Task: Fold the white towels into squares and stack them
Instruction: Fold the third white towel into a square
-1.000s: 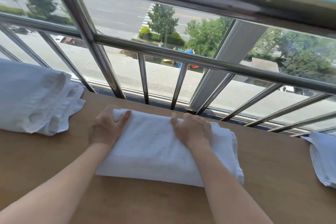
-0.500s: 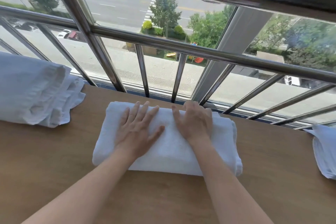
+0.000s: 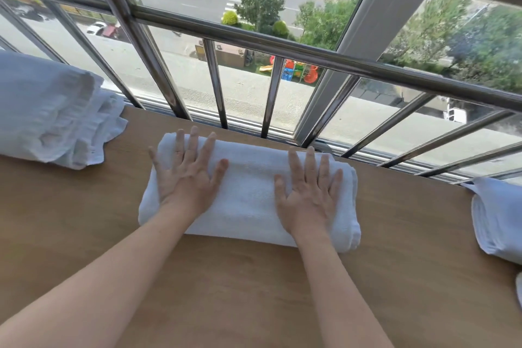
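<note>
Both my hands have slid apart since half a second ago, when they lay close together at the towel's middle; each now sits toward its own end. Nearest the camera, my bare forearms cross the wooden table (image 3: 254, 299). My left hand (image 3: 185, 178) lies flat, fingers straight and spread, pressing the left part of the folded white towel (image 3: 248, 195); my right hand (image 3: 309, 198) presses the right part the same way, gripping nothing. This towel lies across the table's middle as an oblong, not yet a square, its far edge near the back of the table. On my left a loose pile of white towels (image 3: 50, 113) rests well apart from it; on my right, at the frame's edge, lies another white towel (image 3: 497, 220), which looks folded. Beyond the table stand the steel railing bars (image 3: 282, 48) and the window, with a street far below. By my reckoning the risk is in the smoothing: pushing outward too hard could drag the top layer off the ones beneath and leave the right end ragged, so the next fold comes out crooked; a forward shove could nudge the towel toward the window.
</note>
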